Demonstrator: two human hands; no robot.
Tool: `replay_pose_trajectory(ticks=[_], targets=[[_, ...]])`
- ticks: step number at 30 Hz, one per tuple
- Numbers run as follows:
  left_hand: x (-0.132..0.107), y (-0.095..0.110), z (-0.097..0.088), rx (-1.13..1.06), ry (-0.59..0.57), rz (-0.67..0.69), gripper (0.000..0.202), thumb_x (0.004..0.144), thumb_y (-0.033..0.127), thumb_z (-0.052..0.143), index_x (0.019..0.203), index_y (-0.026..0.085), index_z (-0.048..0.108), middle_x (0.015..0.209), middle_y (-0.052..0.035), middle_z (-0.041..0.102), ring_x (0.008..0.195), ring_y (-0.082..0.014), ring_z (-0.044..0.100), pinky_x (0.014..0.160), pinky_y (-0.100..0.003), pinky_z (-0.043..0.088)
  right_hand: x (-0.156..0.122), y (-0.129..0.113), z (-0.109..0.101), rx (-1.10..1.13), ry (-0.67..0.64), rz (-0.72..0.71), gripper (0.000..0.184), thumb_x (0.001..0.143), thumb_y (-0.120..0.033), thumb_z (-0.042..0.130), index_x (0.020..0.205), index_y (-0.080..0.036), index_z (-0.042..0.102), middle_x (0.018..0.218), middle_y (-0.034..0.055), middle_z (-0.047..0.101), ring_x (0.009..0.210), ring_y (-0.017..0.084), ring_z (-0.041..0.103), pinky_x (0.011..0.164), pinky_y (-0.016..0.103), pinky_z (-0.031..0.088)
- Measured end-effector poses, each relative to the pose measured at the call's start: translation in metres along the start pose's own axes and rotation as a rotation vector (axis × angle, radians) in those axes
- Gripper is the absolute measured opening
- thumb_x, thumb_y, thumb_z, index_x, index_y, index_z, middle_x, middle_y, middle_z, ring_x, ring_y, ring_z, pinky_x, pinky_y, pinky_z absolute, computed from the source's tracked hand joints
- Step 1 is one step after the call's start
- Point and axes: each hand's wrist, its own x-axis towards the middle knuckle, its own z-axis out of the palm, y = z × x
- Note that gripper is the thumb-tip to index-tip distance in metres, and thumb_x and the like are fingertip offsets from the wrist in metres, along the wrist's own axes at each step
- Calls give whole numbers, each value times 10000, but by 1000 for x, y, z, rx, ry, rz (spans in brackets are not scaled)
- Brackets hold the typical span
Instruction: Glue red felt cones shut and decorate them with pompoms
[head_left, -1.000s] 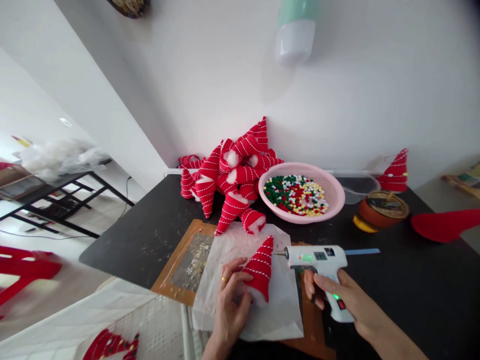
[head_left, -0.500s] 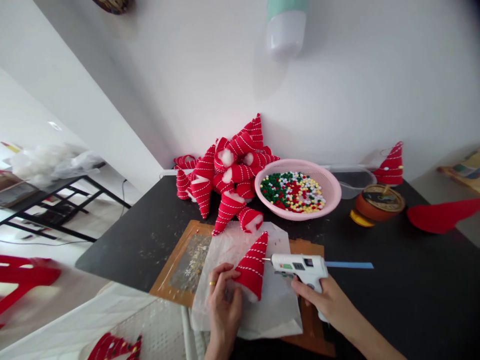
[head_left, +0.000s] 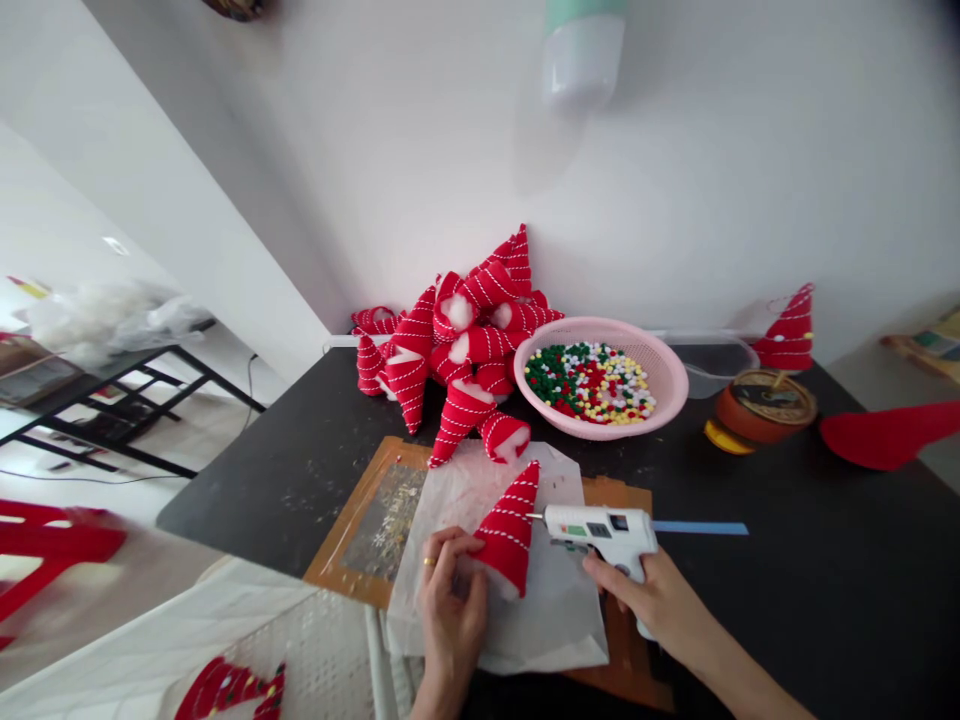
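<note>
Our right hand has brought the glue gun inward since a second ago, fingers round its handle, tip at the striped red cone. Our left hand grips it over white paper; we judge steady bracing best.

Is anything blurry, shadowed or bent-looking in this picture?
Head view: a soft shadow falls on the wall below the green-and-white fixture. Head view: the red object at far left looks blurred, while the glue gun and striped red cone are clearer. Head view: the pillar leans steeply, probably lens distortion, and the top-right corner darkens.
</note>
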Motion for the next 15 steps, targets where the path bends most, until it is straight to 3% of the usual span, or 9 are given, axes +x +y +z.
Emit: replay_pose_trajectory(ticks=[6, 15], targets=[[0, -1, 0, -18, 0, 5, 263, 747, 87, 501, 892, 223, 673, 992, -44, 629, 949, -213, 637, 818, -310, 511, 0, -3, 2, 8, 22, -52, 387, 828, -558, 682, 956, -198, 747, 801, 58, 744, 846, 278, 666, 785, 346, 518], [0, -1, 0, -27, -13, 2, 272, 743, 80, 494, 896, 221, 669, 996, -43, 625, 940, -205, 635, 793, -290, 503, -1, -4, 1, 7, 10, -88, 377, 844, -520, 684, 1025, -198, 758, 971, 76, 790, 927, 290, 699, 853, 347, 535]])
